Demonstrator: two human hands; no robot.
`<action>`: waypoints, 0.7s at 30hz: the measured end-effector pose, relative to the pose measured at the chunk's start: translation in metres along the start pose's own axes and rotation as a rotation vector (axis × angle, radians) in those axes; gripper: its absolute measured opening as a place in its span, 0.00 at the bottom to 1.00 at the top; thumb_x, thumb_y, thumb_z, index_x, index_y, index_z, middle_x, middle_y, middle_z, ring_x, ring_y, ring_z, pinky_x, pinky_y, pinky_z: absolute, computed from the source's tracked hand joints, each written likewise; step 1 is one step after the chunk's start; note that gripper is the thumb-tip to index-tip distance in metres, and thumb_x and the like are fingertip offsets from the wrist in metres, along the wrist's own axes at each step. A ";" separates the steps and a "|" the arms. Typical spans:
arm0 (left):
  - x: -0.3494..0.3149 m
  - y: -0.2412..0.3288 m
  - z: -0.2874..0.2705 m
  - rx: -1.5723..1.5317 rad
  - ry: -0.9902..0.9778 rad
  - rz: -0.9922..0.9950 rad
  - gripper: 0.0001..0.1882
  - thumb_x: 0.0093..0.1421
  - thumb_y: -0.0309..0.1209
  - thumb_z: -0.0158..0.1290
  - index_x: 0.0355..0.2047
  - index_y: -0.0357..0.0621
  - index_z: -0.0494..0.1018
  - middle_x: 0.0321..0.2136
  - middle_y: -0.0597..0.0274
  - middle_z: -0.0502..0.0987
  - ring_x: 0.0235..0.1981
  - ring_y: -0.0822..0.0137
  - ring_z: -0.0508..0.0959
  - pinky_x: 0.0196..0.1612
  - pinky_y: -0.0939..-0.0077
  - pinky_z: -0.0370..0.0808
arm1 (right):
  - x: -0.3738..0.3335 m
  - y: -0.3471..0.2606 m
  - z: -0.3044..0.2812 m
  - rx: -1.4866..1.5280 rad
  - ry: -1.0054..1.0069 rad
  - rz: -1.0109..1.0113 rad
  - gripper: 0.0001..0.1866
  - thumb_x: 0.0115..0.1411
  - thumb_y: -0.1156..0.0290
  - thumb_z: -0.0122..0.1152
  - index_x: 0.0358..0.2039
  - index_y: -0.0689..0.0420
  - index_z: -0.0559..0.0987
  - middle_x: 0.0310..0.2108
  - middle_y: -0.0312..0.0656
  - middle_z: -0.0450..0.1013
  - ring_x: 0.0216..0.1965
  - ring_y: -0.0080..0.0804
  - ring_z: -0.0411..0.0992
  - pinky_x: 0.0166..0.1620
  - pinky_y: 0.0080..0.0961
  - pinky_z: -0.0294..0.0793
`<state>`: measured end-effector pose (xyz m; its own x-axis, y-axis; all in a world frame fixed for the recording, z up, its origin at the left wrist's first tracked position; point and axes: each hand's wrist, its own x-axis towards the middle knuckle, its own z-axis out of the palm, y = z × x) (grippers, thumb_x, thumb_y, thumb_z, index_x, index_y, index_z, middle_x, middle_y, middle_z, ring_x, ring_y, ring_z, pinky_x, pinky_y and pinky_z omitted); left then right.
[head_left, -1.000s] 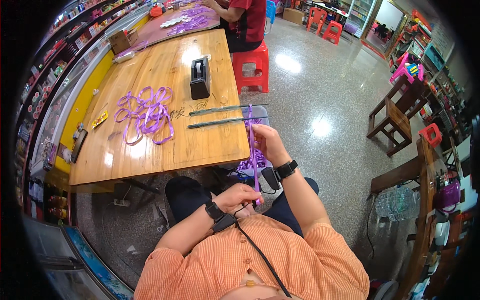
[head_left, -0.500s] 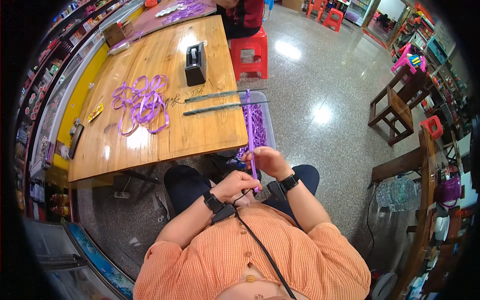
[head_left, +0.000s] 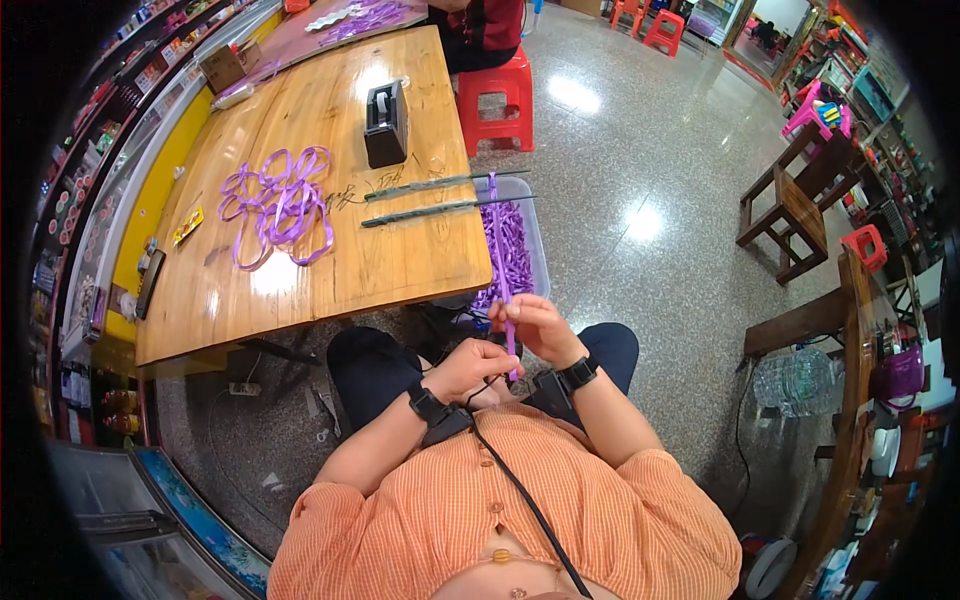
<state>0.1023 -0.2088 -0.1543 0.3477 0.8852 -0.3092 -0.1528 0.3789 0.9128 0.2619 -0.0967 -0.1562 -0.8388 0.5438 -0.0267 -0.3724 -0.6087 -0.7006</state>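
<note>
A narrow purple ribbon runs from the two dark rods on the table corner toward my lap. Near its lower end, my left hand is closed in a pinch on the ribbon. Slightly higher and to the right, my right hand has thumb and fingers closed around the same strip. The far dark rod and the near dark rod lie almost parallel, their tips past the table edge. Beneath the ribbon stands a pale plastic bin filled with short purple ribbon pieces.
On the wooden table are a loose heap of purple ribbon, a black tape dispenser and a small yellow packet. Another person sits on a red stool beyond. A wooden chair stands at right.
My right hand has shifted slightly down and its fingers are more curled at the ribbon. My left hand stays about where it was. The table appears slightly shifted left in the view.
</note>
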 end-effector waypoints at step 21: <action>0.009 0.000 0.009 0.452 0.287 0.036 0.12 0.58 0.35 0.63 0.30 0.36 0.82 0.21 0.64 0.79 0.23 0.78 0.73 0.27 0.78 0.71 | 0.114 -0.071 0.022 -0.670 0.562 -0.474 0.08 0.60 0.73 0.64 0.34 0.64 0.85 0.26 0.31 0.77 0.23 0.13 0.67 0.26 0.14 0.64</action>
<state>0.1137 -0.2035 -0.1542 0.0730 0.9576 -0.2787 0.2757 0.2492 0.9284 0.1837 -0.0043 -0.0943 -0.2870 0.9465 0.1476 -0.1735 0.1002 -0.9797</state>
